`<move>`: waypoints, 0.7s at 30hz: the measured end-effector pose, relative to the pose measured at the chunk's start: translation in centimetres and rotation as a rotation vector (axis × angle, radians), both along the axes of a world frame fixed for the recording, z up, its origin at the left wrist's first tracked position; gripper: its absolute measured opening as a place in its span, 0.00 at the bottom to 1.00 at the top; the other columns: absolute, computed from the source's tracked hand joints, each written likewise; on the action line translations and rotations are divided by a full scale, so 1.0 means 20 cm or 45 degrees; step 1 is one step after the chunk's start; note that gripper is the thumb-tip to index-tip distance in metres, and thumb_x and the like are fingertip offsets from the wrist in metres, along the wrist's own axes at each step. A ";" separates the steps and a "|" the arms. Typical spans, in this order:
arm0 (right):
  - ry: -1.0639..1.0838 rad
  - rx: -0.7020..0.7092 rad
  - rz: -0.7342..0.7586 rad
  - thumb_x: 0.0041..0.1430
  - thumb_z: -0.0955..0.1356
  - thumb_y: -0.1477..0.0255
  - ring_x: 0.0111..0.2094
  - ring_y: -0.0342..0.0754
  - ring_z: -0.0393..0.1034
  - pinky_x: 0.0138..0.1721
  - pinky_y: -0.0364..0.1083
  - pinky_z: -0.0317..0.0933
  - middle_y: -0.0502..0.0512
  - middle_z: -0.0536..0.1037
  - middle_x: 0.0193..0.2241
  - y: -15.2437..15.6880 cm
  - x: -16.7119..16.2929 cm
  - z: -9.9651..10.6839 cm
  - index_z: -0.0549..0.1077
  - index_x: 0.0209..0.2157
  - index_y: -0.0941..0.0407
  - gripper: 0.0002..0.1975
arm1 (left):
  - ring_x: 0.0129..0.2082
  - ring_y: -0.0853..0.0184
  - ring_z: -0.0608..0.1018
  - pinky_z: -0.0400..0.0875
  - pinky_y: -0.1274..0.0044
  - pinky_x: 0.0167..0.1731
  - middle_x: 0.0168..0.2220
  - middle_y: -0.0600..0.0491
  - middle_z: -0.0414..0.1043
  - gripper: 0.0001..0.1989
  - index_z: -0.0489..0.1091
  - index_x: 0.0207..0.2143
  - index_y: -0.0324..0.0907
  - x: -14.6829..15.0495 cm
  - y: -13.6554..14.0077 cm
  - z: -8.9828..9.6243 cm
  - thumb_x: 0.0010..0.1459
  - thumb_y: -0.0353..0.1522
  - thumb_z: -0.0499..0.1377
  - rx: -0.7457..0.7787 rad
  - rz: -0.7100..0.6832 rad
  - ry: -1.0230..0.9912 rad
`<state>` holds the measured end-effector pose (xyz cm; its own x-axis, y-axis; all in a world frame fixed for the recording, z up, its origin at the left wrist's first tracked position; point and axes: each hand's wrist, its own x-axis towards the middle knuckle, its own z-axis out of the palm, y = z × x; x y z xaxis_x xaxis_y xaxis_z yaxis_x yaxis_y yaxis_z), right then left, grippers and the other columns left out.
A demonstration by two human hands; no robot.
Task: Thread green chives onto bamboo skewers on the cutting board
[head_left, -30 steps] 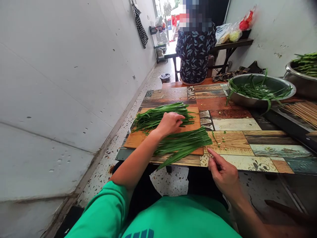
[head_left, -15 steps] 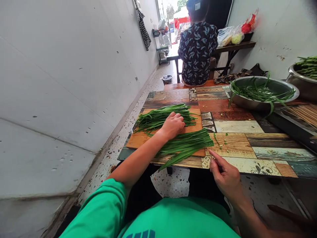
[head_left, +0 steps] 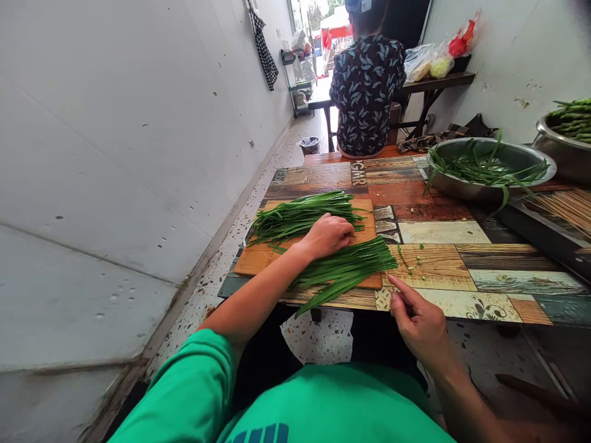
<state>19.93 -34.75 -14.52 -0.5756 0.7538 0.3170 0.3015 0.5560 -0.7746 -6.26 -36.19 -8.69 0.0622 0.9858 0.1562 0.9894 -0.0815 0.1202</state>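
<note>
A row of long green garlic chives [head_left: 346, 267] lies across the near part of the wooden cutting board [head_left: 258, 261], its cut ends toward the right. Behind it is a thicker pile of chives [head_left: 300, 215]. My left hand [head_left: 329, 235] is between the two, fingers curled together and bent down at the upper edge of the near row; its fingertips are mostly hidden. Off the board's near right corner, my right hand [head_left: 420, 323] pinches a thin bamboo skewer [head_left: 387, 274] whose short visible part points at the cut ends. The rest of the skewer is hidden.
A steel bowl [head_left: 492, 184] of loose chives stands at the back right. Beside it are a pot [head_left: 549, 138] of green stalks and a dark tray [head_left: 530, 231] with bamboo skewers [head_left: 567, 209]. Green scraps [head_left: 418, 261] dot the table. Another person [head_left: 369, 92] sits ahead, back turned.
My left hand has shifted a little right and toward me, from the far pile to the near row, its fingers curling in. My right hand stays almost still.
</note>
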 end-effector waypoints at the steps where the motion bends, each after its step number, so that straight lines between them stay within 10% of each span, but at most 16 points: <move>1: 0.004 0.003 -0.005 0.60 0.62 0.68 0.17 0.40 0.67 0.21 0.39 0.63 0.55 0.80 0.26 0.00 0.00 0.00 0.74 0.49 0.63 0.20 | 0.36 0.66 0.75 0.62 0.75 0.39 0.35 0.52 0.76 0.09 0.73 0.37 0.41 0.01 0.00 0.00 0.57 0.30 0.54 0.021 0.021 -0.109; 10: 0.001 -0.036 -0.001 0.60 0.62 0.68 0.22 0.42 0.72 0.25 0.40 0.67 0.56 0.80 0.29 0.00 0.00 0.00 0.74 0.50 0.62 0.20 | 0.29 0.72 0.74 0.68 0.80 0.33 0.31 0.53 0.76 0.09 0.74 0.37 0.36 0.08 0.07 -0.01 0.53 0.27 0.56 0.092 0.183 -0.824; 21: 0.030 -0.030 0.004 0.60 0.62 0.69 0.27 0.44 0.75 0.29 0.39 0.68 0.57 0.81 0.31 0.00 0.00 -0.01 0.74 0.50 0.63 0.20 | 0.27 0.73 0.75 0.69 0.81 0.30 0.29 0.53 0.77 0.08 0.75 0.34 0.37 0.10 0.11 -0.05 0.51 0.25 0.58 0.076 0.285 -0.974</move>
